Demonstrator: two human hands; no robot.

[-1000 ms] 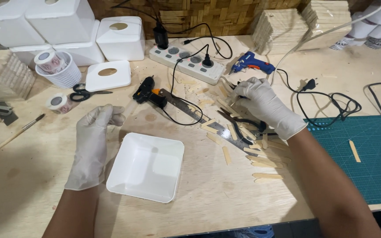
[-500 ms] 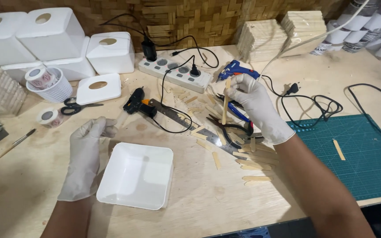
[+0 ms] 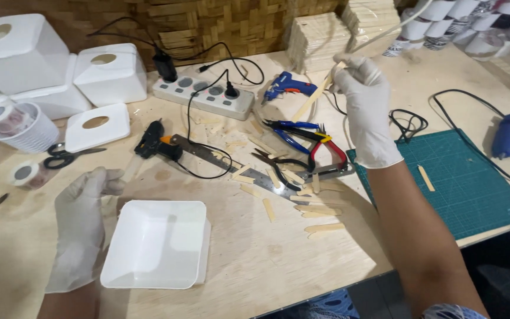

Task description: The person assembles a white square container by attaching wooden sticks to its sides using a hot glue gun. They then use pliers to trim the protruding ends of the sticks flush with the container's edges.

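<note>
Our gloved right hand is raised toward the far edge of the tabletop, fingers pinched shut around a thin wooden stick. Our gloved left hand lies loosely open near the front left, resting beside the square white plastic tray and gripping nothing. Between the hands lie a metal ruler, pliers and scattered short stick pieces, with a green cutting mat at the right edge.
</note>
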